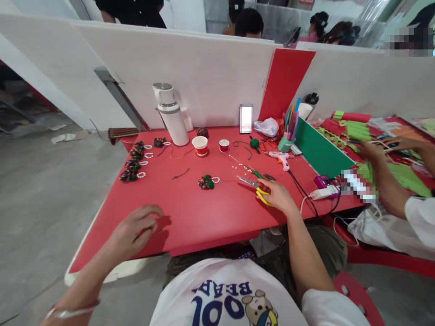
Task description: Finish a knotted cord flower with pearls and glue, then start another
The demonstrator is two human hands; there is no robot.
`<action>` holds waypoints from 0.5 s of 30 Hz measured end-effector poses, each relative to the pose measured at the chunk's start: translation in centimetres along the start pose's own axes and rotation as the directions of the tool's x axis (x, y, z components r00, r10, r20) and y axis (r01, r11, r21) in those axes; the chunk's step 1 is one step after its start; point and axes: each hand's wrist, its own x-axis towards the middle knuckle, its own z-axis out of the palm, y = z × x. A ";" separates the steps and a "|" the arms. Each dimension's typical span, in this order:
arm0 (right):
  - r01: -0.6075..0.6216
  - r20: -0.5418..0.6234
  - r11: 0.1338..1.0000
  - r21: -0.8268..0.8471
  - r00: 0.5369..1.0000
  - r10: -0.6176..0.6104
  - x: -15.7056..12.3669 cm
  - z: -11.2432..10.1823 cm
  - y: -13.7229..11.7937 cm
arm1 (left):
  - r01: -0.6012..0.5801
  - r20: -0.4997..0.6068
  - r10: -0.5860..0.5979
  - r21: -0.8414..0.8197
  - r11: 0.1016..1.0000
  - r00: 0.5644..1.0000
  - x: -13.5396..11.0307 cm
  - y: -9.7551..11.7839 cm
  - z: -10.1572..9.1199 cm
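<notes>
My right hand (277,195) is closed on a pair of scissors (249,182) with yellow and red handles, its blades pointing left and a little apart. Left of the blades lies a dark multicoloured yarn piece (206,182) with a green part and a small loop of white beads. A thin thread runs from it toward the scissors. My left hand (137,228) hovers over the table's front left, fingers loosely curled and apart, apparently holding nothing. Loose white beads (240,166) and a green-handled tool (257,174) lie just beyond the scissors.
Several similar yarn pieces (131,170) line the left of the red table (190,213). Farther back stand a white flask (175,122), paper cup (200,146), thread spool (224,145) and phone (246,118). Right: pink glue gun (282,159), pen cup (286,144), green divider (319,149), co-worker's hands (375,154).
</notes>
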 end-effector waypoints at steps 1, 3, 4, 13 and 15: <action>0.028 0.032 1.000 -0.010 0.999 -0.028 -0.2 0.1 0.2 | 0.004 0.014 -0.004 -0.039 0.999 1.000 2.1 0.2 1.2; 0.078 0.081 0.996 -0.039 0.994 -0.075 -0.6 0.0 0.5 | -0.025 -0.012 0.024 -0.138 0.990 1.000 6.2 0.6 3.7; 0.097 0.096 0.993 -0.059 0.991 -0.091 -0.8 -0.1 0.6 | -0.041 -0.042 0.034 -0.174 0.984 0.999 8.0 0.8 4.9; 0.053 0.036 0.936 -0.349 0.998 -0.043 -1.3 -0.9 -2.6 | 0.089 -0.311 -0.183 -0.294 0.952 0.933 14.3 -1.4 10.5; 0.079 -0.060 0.933 -0.351 0.993 -0.106 -1.0 -0.1 -4.7 | 0.107 -0.338 -0.212 -0.305 0.946 0.917 13.9 -2.2 10.8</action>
